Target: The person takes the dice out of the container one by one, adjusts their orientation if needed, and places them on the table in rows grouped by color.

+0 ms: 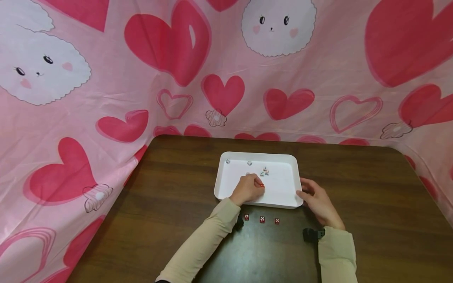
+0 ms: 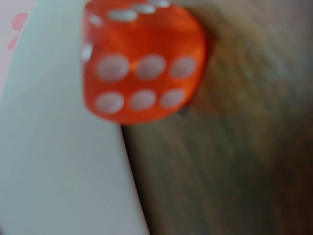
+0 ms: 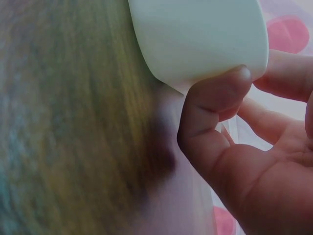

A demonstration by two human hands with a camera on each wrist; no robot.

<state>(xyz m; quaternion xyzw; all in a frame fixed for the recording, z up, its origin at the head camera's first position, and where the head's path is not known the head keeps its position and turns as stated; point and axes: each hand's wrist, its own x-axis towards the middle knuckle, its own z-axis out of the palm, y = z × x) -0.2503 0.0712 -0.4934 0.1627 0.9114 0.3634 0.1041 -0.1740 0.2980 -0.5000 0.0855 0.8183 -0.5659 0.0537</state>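
Note:
My left hand [image 1: 247, 189] pinches a red die [image 1: 262, 185] between thumb and fingertips, over the front part of a white tray [image 1: 283, 198]. Several small white dice [image 1: 267, 172] lie inside the tray, a cluster right of centre and others toward the back left. At the tray's front right corner, my right hand [image 1: 318, 200] grips the wall, and the right wrist view shows its thumb [image 3: 220, 93] pressed against the white side. Three red dice [image 1: 262, 219] sit in a row on the table before the tray. Close up in the left wrist view, a red die [image 2: 142, 73] shows six white pips.
The tray stands on a dark brown wooden table [image 1: 170, 169]. Behind and to the left hangs a pink cloth [image 1: 120, 86] with hearts and white fluffy faces, reaching down to the table's edges.

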